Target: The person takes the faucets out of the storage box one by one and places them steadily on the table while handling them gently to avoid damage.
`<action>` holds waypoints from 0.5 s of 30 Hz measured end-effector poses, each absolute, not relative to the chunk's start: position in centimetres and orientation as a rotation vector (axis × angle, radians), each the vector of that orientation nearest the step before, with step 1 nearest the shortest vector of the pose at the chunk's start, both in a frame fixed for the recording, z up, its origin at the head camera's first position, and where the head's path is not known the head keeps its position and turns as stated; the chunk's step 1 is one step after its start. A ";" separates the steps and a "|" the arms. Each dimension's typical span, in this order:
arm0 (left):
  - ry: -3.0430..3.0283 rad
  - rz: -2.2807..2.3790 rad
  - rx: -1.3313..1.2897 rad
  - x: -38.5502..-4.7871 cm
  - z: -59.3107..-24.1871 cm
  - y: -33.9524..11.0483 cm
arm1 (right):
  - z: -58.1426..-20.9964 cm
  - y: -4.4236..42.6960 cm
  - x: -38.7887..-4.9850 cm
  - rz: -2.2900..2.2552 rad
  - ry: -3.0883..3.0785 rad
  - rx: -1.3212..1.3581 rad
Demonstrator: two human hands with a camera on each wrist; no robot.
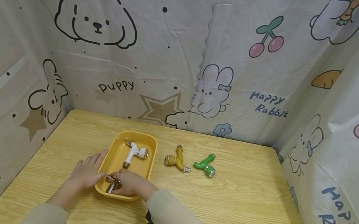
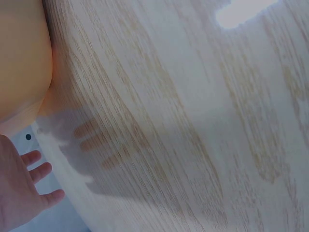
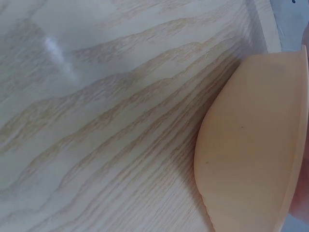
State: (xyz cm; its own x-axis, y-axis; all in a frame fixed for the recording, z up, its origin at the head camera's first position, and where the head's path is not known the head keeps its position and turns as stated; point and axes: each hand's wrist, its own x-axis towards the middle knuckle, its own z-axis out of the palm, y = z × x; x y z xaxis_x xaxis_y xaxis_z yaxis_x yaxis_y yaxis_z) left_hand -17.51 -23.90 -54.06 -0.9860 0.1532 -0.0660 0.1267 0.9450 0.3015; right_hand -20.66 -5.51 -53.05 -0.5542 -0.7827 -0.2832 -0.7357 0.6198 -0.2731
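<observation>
A yellow plastic tray [image 1: 151, 161] lies on the table in the head view. Inside its near end, my right hand [image 1: 128, 182] grips a chrome tap [image 1: 112, 184], hiding part of it. A white tap [image 1: 132, 154] with a brass end lies farther back in the same tray. Against the tray's left side rests my left hand [image 1: 87, 171], its fingers extended and its thumb at the rim. The left wrist view shows this hand's fingers [image 2: 40, 172] spread beside the tray wall [image 2: 24, 63]. In the right wrist view the tray's outer wall [image 3: 251, 145] covers most of the right hand.
To the right of the tray, a yellow tap [image 1: 178, 159] and a green tap [image 1: 206, 165] lie side by side on the wooden table [image 1: 249, 199]. Printed cloth [image 1: 173, 51] hangs behind the table and at both sides.
</observation>
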 end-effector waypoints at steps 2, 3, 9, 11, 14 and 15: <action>3.011 0.458 0.219 -17.5 -54.0 -23.9 | -53.1 -5.5 -20.7 -0.173 2.473 -1.211; 3.012 0.457 0.220 -17.5 -54.0 -23.9 | -53.2 -5.5 -20.7 -0.171 2.476 -1.213; 3.012 0.456 0.218 -17.5 -54.0 -23.9 | -53.4 -5.3 -20.9 -0.129 2.504 -1.240; 3.008 0.463 0.216 -17.4 -54.0 -23.9 | -53.4 -5.2 -20.9 -0.122 2.512 -1.244; 3.002 0.473 0.212 -17.4 -53.9 -23.8 | -53.3 -5.2 -20.9 -0.116 2.517 -1.239; 3.001 0.475 0.211 -17.4 -53.9 -23.8 | -53.3 -5.2 -20.9 -0.115 2.519 -1.234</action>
State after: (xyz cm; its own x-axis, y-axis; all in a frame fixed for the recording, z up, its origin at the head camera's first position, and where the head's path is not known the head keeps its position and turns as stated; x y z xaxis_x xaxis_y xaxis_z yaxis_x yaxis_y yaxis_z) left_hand -17.40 -23.84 -53.92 -0.9858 0.1512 -0.0731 0.1212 0.9418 0.3135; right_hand -20.90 -5.19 -53.29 -0.5688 -0.7805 -0.2596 -0.7536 0.6209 -0.2156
